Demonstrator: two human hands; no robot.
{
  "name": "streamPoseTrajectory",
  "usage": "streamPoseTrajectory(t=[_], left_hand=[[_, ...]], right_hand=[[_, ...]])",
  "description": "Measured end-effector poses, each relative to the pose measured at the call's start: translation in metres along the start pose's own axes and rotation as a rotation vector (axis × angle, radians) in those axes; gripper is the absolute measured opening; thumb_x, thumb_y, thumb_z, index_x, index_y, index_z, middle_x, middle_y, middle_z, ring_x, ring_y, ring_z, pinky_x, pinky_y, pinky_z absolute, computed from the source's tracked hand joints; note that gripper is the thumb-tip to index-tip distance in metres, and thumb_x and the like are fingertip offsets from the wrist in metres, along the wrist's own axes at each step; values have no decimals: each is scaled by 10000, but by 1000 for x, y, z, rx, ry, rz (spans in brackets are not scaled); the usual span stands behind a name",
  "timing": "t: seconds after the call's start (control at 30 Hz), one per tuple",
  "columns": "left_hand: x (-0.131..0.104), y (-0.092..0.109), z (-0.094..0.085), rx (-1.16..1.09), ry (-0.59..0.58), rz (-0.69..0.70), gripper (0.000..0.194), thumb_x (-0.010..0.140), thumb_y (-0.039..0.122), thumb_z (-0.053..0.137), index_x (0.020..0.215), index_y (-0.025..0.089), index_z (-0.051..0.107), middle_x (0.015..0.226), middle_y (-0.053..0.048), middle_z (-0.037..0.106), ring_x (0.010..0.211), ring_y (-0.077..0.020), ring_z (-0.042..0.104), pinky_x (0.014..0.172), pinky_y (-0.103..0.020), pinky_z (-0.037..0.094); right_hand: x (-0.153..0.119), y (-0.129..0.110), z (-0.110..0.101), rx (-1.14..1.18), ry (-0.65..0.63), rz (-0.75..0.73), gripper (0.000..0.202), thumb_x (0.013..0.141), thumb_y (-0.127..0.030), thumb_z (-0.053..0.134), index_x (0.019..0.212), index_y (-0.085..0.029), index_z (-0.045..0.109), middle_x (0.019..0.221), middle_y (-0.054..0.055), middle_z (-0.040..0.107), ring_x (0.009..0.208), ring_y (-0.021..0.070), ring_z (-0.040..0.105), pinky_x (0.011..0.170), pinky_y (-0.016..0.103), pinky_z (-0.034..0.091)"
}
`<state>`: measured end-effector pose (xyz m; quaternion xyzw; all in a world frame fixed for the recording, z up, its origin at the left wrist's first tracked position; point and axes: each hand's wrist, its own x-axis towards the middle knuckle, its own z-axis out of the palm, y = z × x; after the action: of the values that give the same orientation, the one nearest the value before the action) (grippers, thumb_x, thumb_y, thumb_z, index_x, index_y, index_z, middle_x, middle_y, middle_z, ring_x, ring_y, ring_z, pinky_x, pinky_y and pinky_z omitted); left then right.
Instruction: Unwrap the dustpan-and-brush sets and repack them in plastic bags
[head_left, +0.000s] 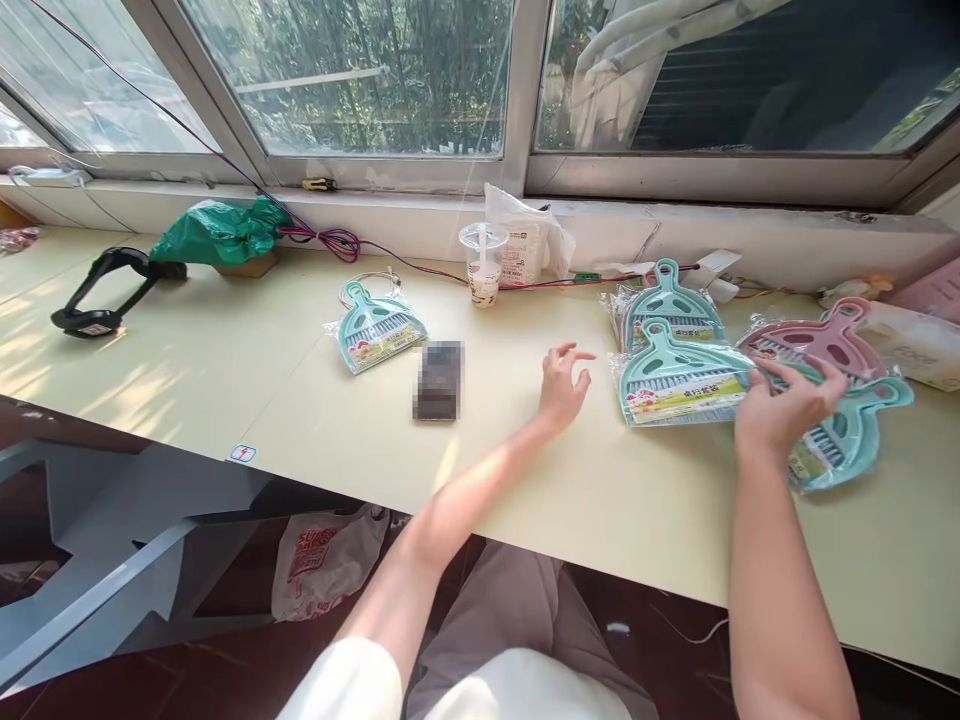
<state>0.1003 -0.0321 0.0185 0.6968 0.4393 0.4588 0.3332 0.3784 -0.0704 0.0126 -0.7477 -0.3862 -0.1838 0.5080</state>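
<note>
Dustpan-and-brush sets (681, 402), wrapped in clear film, are seen in the head view gathered toward the right end of the bench (592, 520): a front teal set (656, 385), a rear teal set (670, 300) nearer the window-side edge, a pink set (840, 345), and a lower-right teal set (855, 440) nearer the front edge. The right corner of the front teal set is met by the right hand (784, 405), whose fingers are bent and partly spread over the overlap; whether an edge is pinched or merely touched cannot be told. Nothing is held by the left hand (562, 390), its thumb and fingers parted and loosely curled just left of the front teal set. Farther left, a lone teal set (380, 328) is laid near a pixelated, phone-like object (437, 382). Near the window-side edge, a lidded drink cup (484, 285) is passed by a thin cable (427, 268). Because the sets overlap, a neighbour could be dragged along if one were pulled out; if gripped by its film alone, a set might slip or be dropped. Were the cable snagged, the cup could be tipped.
</note>
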Motion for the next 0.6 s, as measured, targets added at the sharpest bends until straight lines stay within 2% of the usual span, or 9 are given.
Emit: streamPoseTrajectory(t=[0.07,0.13,0.2,0.3,0.4,0.5,0.6], left_hand=[[-3,-6,19,-52,-35,-33,235,859,103,490,1030,202,618,1278,-114,489,1271,-225,435,1090,-420,345],[-6,-12,24,-110,-65,-37,230,856,102,487,1019,197,618,1280,-115,482,1265,-224,442,1077,-414,363],[-6,-17,22,-200,-75,-56,214,865,127,488,1028,196,609,1286,-114,474,1237,-217,473,1046,-397,401],[-1,-18,15,-403,-88,-172,240,893,237,518,1126,204,565,1338,-123,458,1169,-211,533,989,-383,451],[5,-14,13,-662,-237,-318,428,879,366,584,1270,223,483,1409,-136,446,1225,-253,514,998,-408,444],[8,-11,12,-875,-384,-415,458,866,433,599,1261,220,507,1351,-128,530,1237,-295,518,1019,-447,423],[10,-13,10,-941,-310,-445,435,836,469,632,1178,211,557,1243,-112,606,1186,-303,556,1033,-467,408]], right_hand=[[-7,2,-3,48,83,-9,340,715,-180,737,1052,-136,716,1275,204,453,992,282,605,865,441,473],[-11,1,-6,98,160,-43,431,695,-205,767,1113,-156,676,1283,196,440,924,274,628,808,454,502],[-12,-5,-8,113,238,-116,378,689,-207,778,1056,-182,692,1238,172,489,989,292,621,849,469,497],[-17,-20,-8,168,304,-163,194,725,-228,761,915,-201,736,1088,137,569,1081,292,589,921,466,473],[-29,-36,0,405,259,-99,168,766,-276,721,904,-181,732,1008,128,583,987,259,625,851,431,521],[-44,-45,12,547,147,-45,198,774,-324,708,888,-163,707,961,121,598,953,248,636,850,414,528],[-54,-52,19,514,13,-54,210,813,-362,673,875,-162,695,926,123,622,954,247,626,862,408,512]])
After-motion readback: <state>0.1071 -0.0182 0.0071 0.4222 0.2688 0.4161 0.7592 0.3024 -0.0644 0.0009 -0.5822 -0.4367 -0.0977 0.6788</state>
